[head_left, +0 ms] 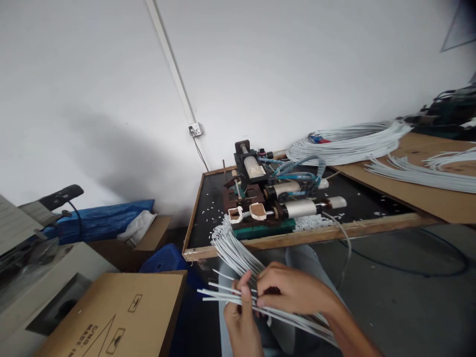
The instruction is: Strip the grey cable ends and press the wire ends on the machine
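A thick bundle of thin white cables [238, 254] runs from the table's front edge down over my lap. My left hand [241, 312] is closed around several cables split off from the bundle, their cut ends sticking out to the left. My right hand [293, 290] lies just right of it, fingers curled onto the same cables, with the rest of the bundle passing beneath. Just beyond the bundle's far ends stands a small pneumatic machine [256, 191] with silver cylinders, blue hoses and white-edged clamp jaws [247, 213].
White cut scraps [310, 222] litter the wood-edged black table [208, 233]. Coiled white cables [345, 144] lie at the back right, near more cables [427, 173] on cardboard. At left are a cardboard box [122, 312], a blue basket [163, 259] and grey equipment [63, 292].
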The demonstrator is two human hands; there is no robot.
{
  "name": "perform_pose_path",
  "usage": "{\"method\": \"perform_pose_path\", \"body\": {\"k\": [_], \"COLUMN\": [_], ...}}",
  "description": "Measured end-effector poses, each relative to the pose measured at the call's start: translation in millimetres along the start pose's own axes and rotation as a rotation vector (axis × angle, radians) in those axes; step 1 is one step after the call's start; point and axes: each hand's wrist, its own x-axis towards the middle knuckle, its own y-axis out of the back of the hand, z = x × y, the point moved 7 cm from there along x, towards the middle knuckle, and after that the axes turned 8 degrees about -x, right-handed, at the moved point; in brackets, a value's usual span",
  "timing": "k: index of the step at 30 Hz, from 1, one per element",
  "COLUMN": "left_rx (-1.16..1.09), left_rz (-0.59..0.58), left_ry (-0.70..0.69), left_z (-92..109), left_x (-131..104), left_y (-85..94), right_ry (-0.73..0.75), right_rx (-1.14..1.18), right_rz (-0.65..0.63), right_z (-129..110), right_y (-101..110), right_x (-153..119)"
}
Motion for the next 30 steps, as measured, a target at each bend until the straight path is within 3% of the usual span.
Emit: {"method": "perform_pose_path", "body": {"k": [5,10,13,19,30], "left_rx": [-0.016,-0.031,-0.038,-0.036,-0.015], "left_rz": [-0.006,-0.033,-0.023,-0.019,-0.024], "left_ry": [-0.009,-0.013,-0.017,-0.013,-0.019], "left_z": [0.3,2.5,2.4,1.6,-2.0], "left_x": [-0.8,-1.7,-1.6,-2.1,-2.9], "left_y": [-0.1,-1.2,-0.2,-1.0,-1.8], "right_ry": [-0.025,-0.171,-0.21,-0.25,-0.266], "right_rx": [0.038,0.033,-0.08,-0.21,-0.279], "right_rz": [0.181,0.744,0.925,0.997,0.981], "right_z": [-0.9,8.3,10.1,13.8,26.2], "right_y": [15.7,31.8,28.3,25.0,18.7], "right_x": [5.5,3.8,2.2,-1.7,5.7]}}
